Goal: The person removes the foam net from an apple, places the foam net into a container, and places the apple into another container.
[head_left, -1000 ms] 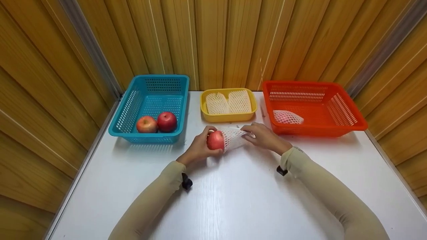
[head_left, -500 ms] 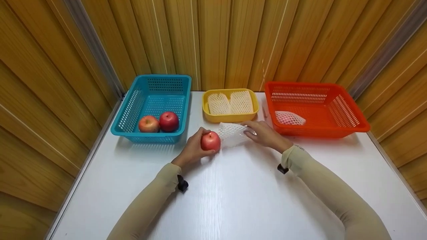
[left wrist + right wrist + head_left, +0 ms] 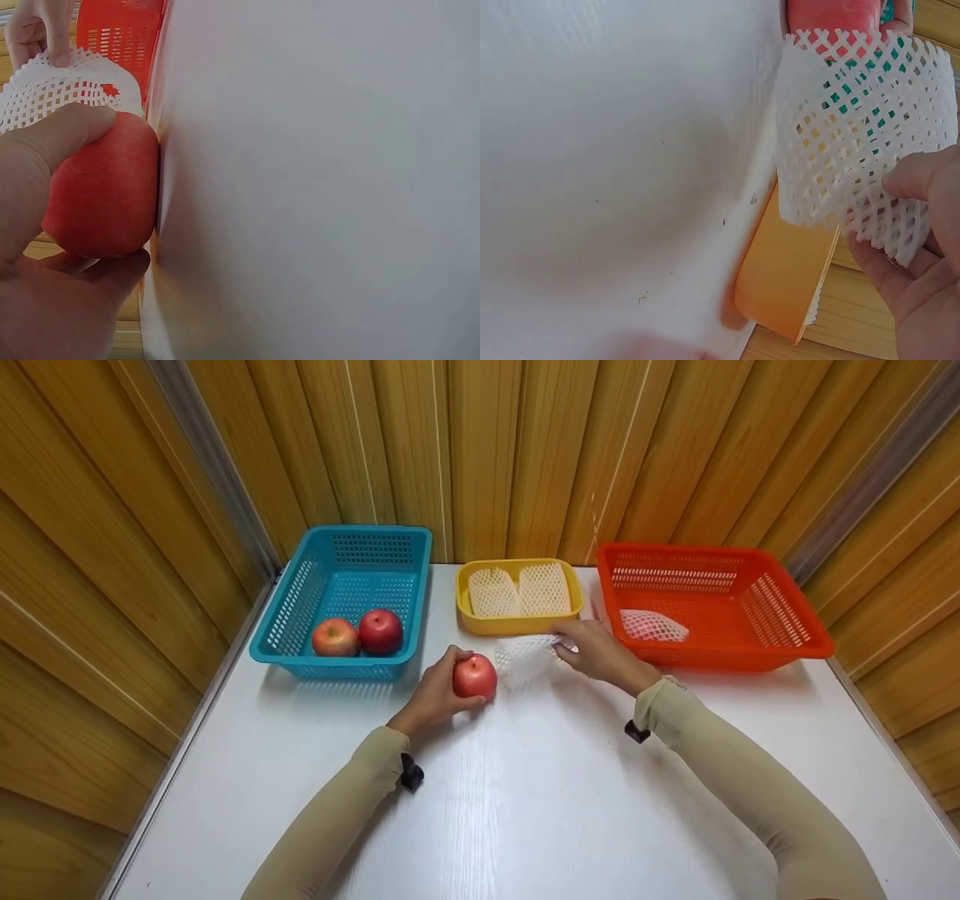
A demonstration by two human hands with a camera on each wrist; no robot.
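Left hand (image 3: pixel 441 690) gripped an apple (image 3: pixel 475 676), thumb and fingers curled round its left side; right hand (image 3: pixel 600 654) pinched the far end of a white foam net (image 3: pixel 525 655), thumb on one face, fingers on the other. Held apple: centre of the head frame, at or just above the table (image 3: pixel 480 810); contact could not be told. The side hold probably served to leave the apple's right face bare toward the net; the end pinch, to leave the net's near mouth free. Whether net and apple touched was unclear.

Largest first: red basket (image 3: pixel 727 657), upper right; blue basket (image 3: pixel 371 592), upper left; yellow tray (image 3: pixel 521 625), upper middle, between them, likely for reach by either hand. Two loose apples (image 3: pixel 381 631) sat side by side in the blue basket's near right corner. Two flat nets (image 3: pixel 544 589) lay in the tray. A netted pink item (image 3: pixel 654 625) lay at the red basket's near left corner.
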